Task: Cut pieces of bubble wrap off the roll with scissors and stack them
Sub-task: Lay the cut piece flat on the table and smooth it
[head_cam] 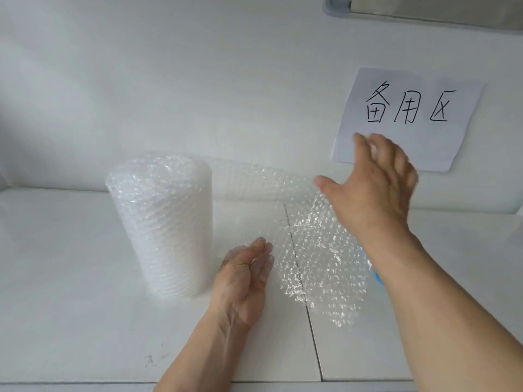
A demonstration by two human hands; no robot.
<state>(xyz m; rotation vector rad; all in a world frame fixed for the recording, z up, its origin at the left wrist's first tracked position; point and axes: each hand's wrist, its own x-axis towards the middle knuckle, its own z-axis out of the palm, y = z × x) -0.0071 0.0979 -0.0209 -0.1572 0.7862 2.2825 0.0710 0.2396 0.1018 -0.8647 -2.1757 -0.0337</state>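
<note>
A roll of clear bubble wrap (162, 224) stands upright on the white table (70, 306) at centre left. A loose sheet of bubble wrap (317, 256) runs from the roll's top to the right and hangs down over the table. My left hand (243, 281) is next to the roll's base, fingers straight, touching the sheet's left edge. My right hand (373, 188) is raised over the sheet's upper right part, fingers spread and blurred. A small blue thing (378, 277) peeks out beside my right forearm. No scissors are plainly visible.
A paper sign (407, 117) with handwritten characters hangs on the white wall at right. A seam (314, 335) divides the tabletop into two panels. A grey frame (424, 9) sits at the top right corner.
</note>
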